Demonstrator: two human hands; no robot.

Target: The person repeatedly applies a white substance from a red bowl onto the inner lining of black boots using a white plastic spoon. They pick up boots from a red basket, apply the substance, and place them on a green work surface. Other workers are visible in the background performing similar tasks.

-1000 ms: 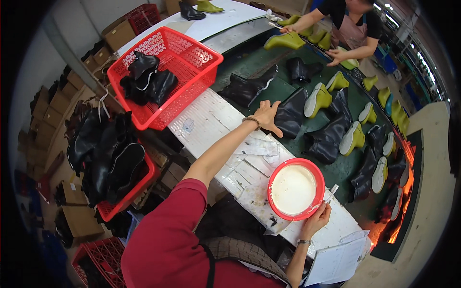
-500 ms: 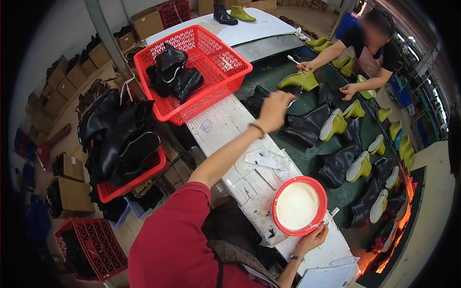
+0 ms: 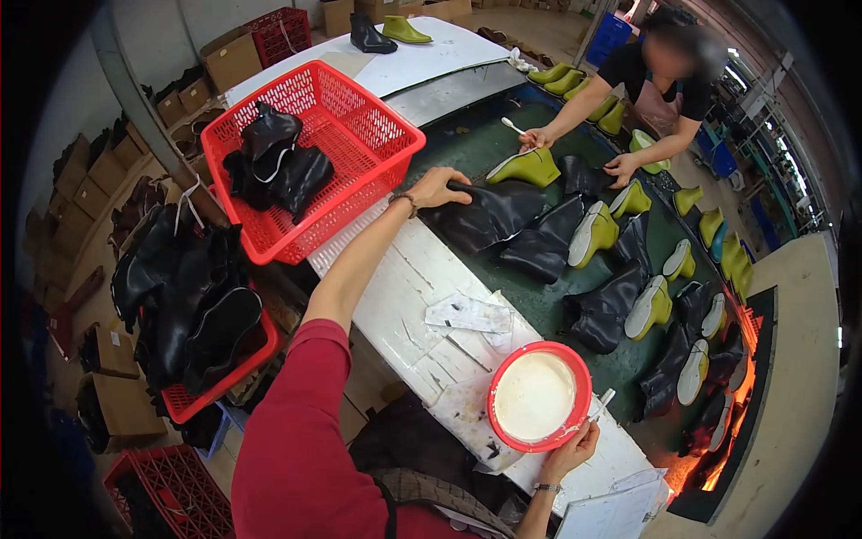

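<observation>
left hand (image 3: pixel 437 187) stretched out, fingers curled onto a black boot upper (image 3: pixel 489 216) lying at the near edge of the green belt (image 3: pixel 539 310) beside the red basket (image 3: pixel 314 153), right hand (image 3: pixel 568 452) closed around a brush handle (image 3: pixel 600 406) at the rim of the red bowl of white glue (image 3: pixel 539 395) on the white bench (image 3: pixel 404 296).

Left hand (image 3: pixel 437 189) outstretched, right hand (image 3: pixel 568 452) curled
</observation>
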